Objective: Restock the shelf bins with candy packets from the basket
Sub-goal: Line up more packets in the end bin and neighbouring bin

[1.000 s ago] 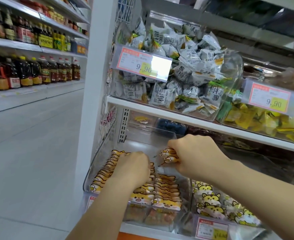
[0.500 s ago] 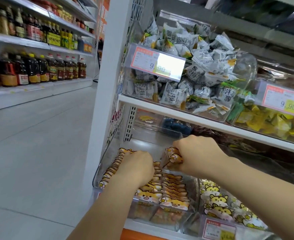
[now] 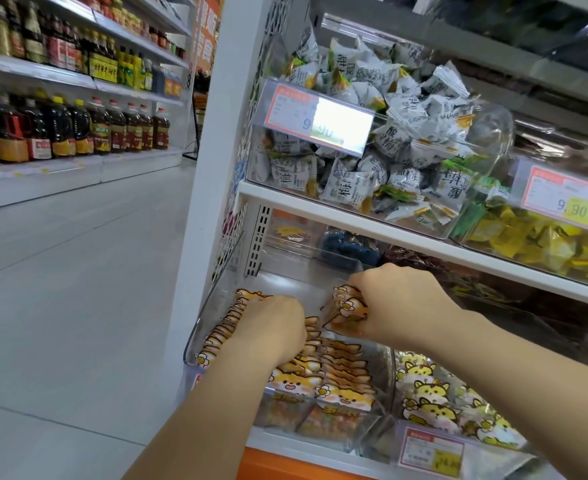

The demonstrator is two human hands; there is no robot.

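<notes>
A clear plastic shelf bin (image 3: 199, 327) on the lower shelf holds rows of orange cartoon-animal candy packets (image 3: 341, 372) standing on edge. My left hand (image 3: 272, 327) reaches into the bin with curled fingers over the middle row; what its fingers hold is hidden. My right hand (image 3: 400, 303) grips a few orange candy packets (image 3: 349, 306) upright at the back of the right-hand row. The basket is out of sight.
A neighbouring bin (image 3: 434, 403) to the right holds yellow cartoon packets. The shelf above (image 3: 372, 233) carries bins of white plum candy (image 3: 372, 150) and yellow candy (image 3: 535, 244) with price tags. To the left lies the aisle floor (image 3: 78, 271) and shelves of bottles (image 3: 60, 129).
The view has shifted slightly, so the shelf sits further right in the picture. Both hands stay in the bin with little movement; the right hand still grips its packets.
</notes>
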